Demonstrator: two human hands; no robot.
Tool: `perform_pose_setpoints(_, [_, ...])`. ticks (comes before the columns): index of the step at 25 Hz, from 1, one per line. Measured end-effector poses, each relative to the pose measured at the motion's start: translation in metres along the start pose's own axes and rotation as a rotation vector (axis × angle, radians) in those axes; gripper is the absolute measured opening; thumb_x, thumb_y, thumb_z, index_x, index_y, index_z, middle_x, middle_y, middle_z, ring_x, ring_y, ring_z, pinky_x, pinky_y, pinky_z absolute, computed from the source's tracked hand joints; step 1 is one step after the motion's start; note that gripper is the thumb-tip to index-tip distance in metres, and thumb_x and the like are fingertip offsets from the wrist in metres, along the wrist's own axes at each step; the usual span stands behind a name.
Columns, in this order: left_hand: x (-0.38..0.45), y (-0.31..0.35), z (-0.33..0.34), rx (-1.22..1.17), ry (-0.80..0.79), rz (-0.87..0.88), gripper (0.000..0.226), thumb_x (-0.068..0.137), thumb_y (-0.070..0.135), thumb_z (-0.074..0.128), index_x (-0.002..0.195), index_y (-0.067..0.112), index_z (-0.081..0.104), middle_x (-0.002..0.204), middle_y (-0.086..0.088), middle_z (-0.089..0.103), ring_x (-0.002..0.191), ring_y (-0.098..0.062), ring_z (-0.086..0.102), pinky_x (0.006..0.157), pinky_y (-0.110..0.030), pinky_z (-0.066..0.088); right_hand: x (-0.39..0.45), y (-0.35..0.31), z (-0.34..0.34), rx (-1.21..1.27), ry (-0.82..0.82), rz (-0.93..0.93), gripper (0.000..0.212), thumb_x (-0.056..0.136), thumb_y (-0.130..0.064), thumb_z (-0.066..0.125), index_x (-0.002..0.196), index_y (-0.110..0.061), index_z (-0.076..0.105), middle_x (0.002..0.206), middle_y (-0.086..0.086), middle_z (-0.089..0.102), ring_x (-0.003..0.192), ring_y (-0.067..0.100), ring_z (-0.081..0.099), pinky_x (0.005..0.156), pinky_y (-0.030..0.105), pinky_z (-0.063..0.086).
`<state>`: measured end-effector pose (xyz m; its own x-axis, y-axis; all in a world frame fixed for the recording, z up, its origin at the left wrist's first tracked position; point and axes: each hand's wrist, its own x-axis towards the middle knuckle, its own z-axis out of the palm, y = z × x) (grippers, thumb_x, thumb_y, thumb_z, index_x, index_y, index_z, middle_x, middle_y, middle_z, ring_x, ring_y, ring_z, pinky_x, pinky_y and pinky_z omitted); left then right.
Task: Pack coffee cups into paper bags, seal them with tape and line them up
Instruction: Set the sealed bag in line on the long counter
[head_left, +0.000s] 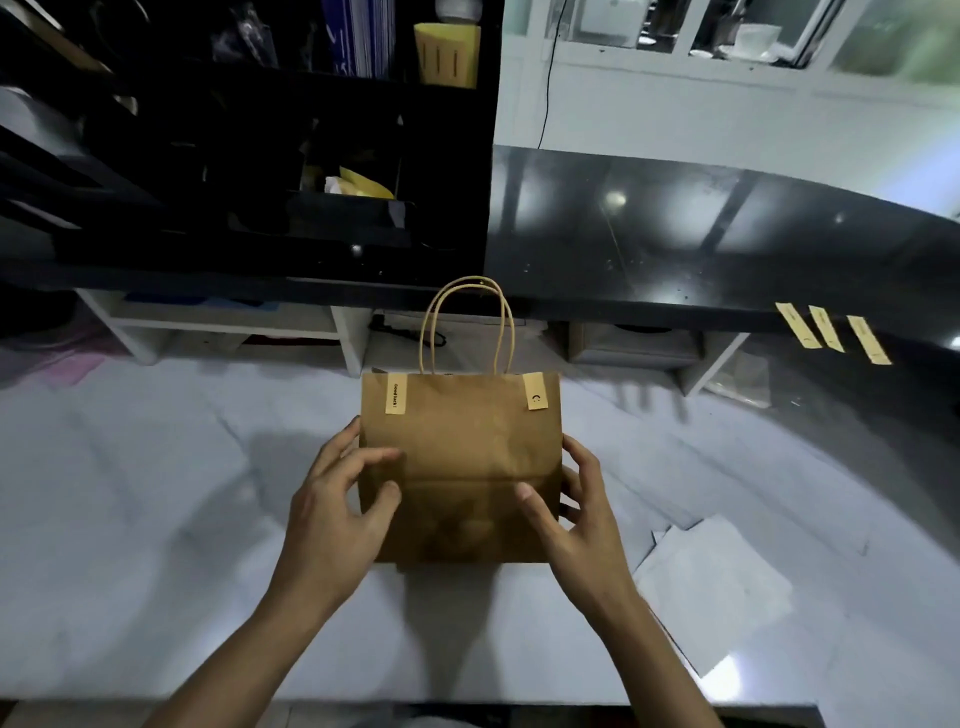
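A brown paper bag (460, 457) with twine handles stands upright on the pale counter (156, 519). Two yellow tape strips seal its top edge, one at the left (397, 394) and one at the right (536, 398). My left hand (340, 499) grips the bag's left side, thumb on the front face and fingers curled round the edge. My right hand (574, 512) grips the right side the same way. The bag's contents are hidden; no cup shows.
Three spare yellow tape strips (831, 332) hang from the edge of the raised black counter (675, 234) at the right. A black shelf unit (260, 156) with yellow items stands behind the bag. White paper sheets (717, 577) lie right of my right hand.
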<state>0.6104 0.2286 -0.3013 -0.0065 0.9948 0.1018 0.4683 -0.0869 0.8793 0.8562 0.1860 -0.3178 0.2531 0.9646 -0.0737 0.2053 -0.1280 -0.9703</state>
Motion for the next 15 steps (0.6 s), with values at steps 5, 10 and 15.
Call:
perform_pose_setpoints(5, [-0.002,0.0,-0.013,-0.086,-0.109,0.046,0.048,0.091,0.007,0.07,0.127,0.036,0.057,0.154,0.025,0.035,0.139,-0.009,0.043,0.107,-0.031,0.046,-0.022,-0.012,0.009,0.006,0.061,-0.015,0.069,0.081,-0.065,0.069,0.142,-0.057,0.038,0.124,-0.044,0.056,0.114,-0.012,0.058,0.079,0.005,0.05])
perform_pose_setpoints(10, [-0.005,0.005,-0.018,-0.171,-0.174,0.087,0.056,0.091,0.009,0.07,0.133,0.041,0.052,0.151,0.034,0.034,0.135,0.003,0.043,0.097,-0.027,0.051,-0.047,-0.018,0.014,0.002,0.162,-0.04,0.079,0.082,-0.06,0.071,0.15,-0.058,0.029,0.135,-0.04,0.049,0.122,-0.01,0.054,0.083,0.01,0.053])
perform_pose_setpoints(15, [-0.011,0.016,-0.01,-0.164,-0.27,0.164,0.063,0.091,0.01,0.07,0.134,0.05,0.048,0.157,0.027,0.031,0.139,-0.004,0.04,0.104,-0.04,0.049,-0.078,-0.018,0.005,-0.016,0.296,-0.013,0.087,0.078,-0.068,0.07,0.15,-0.064,0.021,0.143,-0.03,0.049,0.121,-0.008,0.055,0.081,0.012,0.054])
